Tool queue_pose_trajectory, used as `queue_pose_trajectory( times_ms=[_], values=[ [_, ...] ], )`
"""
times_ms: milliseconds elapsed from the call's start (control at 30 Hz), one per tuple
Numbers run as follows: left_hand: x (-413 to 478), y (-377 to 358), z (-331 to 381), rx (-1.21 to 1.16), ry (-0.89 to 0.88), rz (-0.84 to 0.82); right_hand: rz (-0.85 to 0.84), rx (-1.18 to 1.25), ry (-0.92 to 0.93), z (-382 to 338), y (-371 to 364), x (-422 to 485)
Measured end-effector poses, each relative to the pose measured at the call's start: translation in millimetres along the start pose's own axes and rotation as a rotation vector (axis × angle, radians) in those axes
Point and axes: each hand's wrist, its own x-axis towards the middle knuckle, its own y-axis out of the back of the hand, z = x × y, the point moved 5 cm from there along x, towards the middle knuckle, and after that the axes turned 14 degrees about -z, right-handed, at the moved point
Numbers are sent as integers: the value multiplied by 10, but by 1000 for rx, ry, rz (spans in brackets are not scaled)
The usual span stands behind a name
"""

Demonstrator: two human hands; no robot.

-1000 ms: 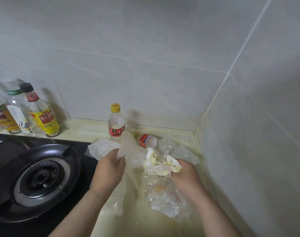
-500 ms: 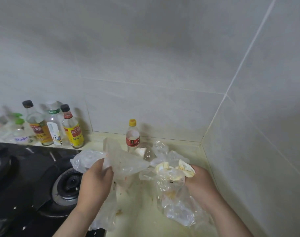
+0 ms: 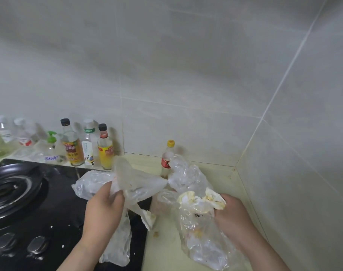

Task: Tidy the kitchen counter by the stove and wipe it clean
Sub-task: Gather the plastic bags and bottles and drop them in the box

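A clear plastic bag (image 3: pixel 135 182) is gripped in the left hand (image 3: pixel 104 210)'s curled fingers (image 3: pixel 116 199). A paper-filled bag (image 3: pixel 198 235) is gripped by the right hand (image 3: pixel 233 214)'s fingers, over the tabletop (image 3: pixel 162 253).

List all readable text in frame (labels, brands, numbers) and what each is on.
Nothing reads cleanly; all print is blurred.
Pump bottle: blue characters, unreadable.
Larger black-capped bottle: red and yellow label, unreadable.
Clear bottle: white print on a green band, unreadable.
Smaller black-capped bottle: red characters on yellow, unreadable.
Yellow-capped bottle: red label, unreadable.
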Motion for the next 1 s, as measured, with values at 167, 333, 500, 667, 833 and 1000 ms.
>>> queue_pose_trajectory(
  times_ms=[167, 333, 500, 667, 833, 1000],
  values=[
    [-297, 337, -44, -22, 3, 97, -27, -31, 66, -149, -197, -181],
    [-686, 704, -114, -7, 35, 235, -110, -62, 140, -328, -418, -319],
    [-1191, 1019, -115, 70, 79, 399, -217, -67, 250, -533, -584, -528],
    [-1835, 1290, -156, 90, 146, 543, -339, -34, 355, -718, -744, -795],
    [-2560, 1567, -281, 135, 219, 679, -463, -81, 439, -851, -1023, -1080],
    [-3391, 1850, -411, 180, 295, 837, -628, -138, 493, -1007, -1531, -1462]
  ],
)
